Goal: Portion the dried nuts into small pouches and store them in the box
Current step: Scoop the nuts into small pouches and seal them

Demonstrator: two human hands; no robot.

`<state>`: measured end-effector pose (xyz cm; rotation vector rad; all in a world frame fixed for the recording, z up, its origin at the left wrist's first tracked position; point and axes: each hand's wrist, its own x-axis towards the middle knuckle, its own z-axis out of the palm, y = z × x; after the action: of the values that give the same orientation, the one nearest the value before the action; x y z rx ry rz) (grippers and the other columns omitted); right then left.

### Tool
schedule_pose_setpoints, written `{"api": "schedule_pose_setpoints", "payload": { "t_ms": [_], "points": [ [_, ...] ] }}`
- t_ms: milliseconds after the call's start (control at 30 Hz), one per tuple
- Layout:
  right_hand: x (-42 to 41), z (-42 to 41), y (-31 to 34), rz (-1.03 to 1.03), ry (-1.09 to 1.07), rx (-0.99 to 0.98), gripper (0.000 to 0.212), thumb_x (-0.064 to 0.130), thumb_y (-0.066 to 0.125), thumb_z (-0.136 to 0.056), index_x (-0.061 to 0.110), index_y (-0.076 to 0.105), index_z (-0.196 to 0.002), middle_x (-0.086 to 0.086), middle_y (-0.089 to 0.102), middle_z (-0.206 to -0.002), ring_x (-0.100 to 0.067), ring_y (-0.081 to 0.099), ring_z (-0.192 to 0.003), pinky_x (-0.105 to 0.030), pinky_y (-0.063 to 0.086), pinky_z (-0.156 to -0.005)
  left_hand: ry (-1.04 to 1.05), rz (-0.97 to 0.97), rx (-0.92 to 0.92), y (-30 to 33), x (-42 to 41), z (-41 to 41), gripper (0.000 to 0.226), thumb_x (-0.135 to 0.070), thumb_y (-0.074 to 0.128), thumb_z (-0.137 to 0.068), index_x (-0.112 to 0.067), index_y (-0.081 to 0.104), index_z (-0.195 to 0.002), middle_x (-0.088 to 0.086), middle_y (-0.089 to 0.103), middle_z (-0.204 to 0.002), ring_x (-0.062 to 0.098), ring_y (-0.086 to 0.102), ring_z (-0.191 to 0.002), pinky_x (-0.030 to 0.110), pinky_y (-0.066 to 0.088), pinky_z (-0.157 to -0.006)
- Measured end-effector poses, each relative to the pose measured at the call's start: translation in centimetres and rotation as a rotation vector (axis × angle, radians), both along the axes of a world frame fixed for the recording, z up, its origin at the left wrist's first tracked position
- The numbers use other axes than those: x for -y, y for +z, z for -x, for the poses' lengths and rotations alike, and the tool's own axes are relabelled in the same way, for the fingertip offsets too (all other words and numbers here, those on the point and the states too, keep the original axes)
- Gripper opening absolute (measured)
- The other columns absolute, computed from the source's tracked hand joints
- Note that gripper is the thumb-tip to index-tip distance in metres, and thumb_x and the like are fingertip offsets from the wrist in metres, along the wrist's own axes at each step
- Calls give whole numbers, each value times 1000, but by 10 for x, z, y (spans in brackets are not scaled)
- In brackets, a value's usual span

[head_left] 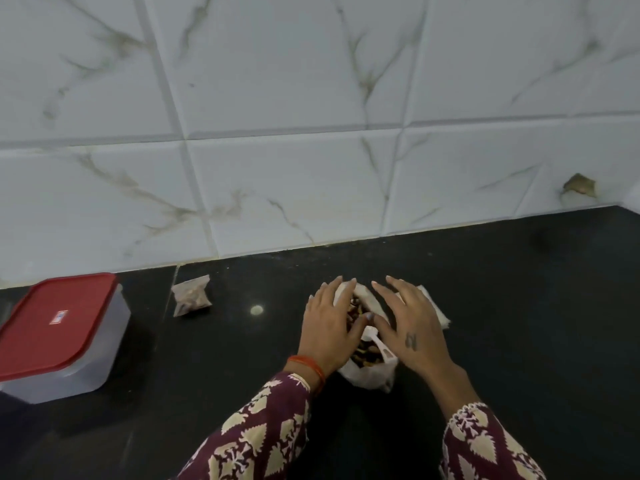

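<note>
Tiled kitchen wall [311,98] above a dark countertop [519,323].

Upper part of view filled by large white glossy tiles with grey-brown marble veining, separated by raised pale grout lines running slightly tilted across the frame. Chipped, brownish hole [580,185] in the tile at far right, just above the counter edge. Thin pale seam [398,233] where wall meets counter, rising from left to right. Black, polished stone surface below, faintly speckled, with a joint line [171,289] near the left and a small round light reflection [256,310] close to centre. Soft, even lighting, with dim sheen on the stone and weak shadows.
</note>
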<state>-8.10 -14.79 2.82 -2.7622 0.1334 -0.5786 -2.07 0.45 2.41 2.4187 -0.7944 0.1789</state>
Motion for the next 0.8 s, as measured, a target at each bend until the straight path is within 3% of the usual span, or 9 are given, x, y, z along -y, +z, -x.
{"api": "schedule_pose_setpoints", "payload": {
  "t_ms": [67, 133, 233, 333, 433, 633, 800],
  "points": [
    [23, 7, -8, 8, -32, 8, 49, 41, 59, -89, 19, 54, -132, -11, 53, -136, -29, 47, -127, -41, 35, -105, -29, -47, 23, -9, 22, 3, 75, -66, 24, -84, -22, 36, -144, 5, 36, -149, 25, 30, -139, 48, 28, -112],
    [45, 11, -16, -23, -57, -10, 50, 36, 64, -87, 19, 53, -133, -10, 51, -137, -28, 46, -129, -41, 35, -105, -41, -127, 21, -14, 42, 7, 79, -67, 16, -82, -23, 29, -147, 4, 31, -152, 23, 24, -142, 48, 18, -117],
    [78, 9, -26, -71, -91, -112, 52, 38, 56, -92, 22, 45, -139, -5, 42, -145, -22, 37, -134, -37, 33, -108, -39, -214, -34, -16, 69, 8, 80, -65, 19, -84, -21, 20, -150, 4, 21, -157, 24, 14, -145, 46, 2, -118],
    [107, -2, -31, -101, -101, -195, 54, 36, 52, -94, 21, 37, -144, -4, 36, -149, -20, 32, -136, -34, 31, -108, -15, -314, -44, -16, 92, 3, 72, -53, 39, -94, -16, 15, -151, 4, 18, -158, 25, 9, -146, 49, -5, -117],
    [128, -18, -31, -135, -69, -277, 59, 33, 53, -94, 22, 29, -147, -3, 31, -151, -20, 29, -137, -32, 31, -107, 22, -406, -57, -18, 111, -7, 75, -56, 38, -93, -13, 14, -151, 5, 19, -157, 27, 6, -147, 52, -11, -114],
    [147, -54, -32, -90, 32, -467, 67, 35, 55, -93, 27, 21, -150, -2, 26, -154, -22, 27, -139, -36, 31, -109, 72, -540, -29, -29, 136, -28, 84, -67, 33, -89, -9, 21, -148, 8, 33, -151, 33, 8, -146, 57, -25, -105],
    [151, -66, -35, -13, 85, -523, 60, 37, 59, -89, 29, 36, -144, 1, 27, -153, -21, 29, -137, -38, 30, -109, 54, -603, -12, -37, 143, -36, 78, -67, 33, -88, -11, 39, -141, 8, 46, -142, 34, 11, -145, 57, -31, -99]
  ]
}}
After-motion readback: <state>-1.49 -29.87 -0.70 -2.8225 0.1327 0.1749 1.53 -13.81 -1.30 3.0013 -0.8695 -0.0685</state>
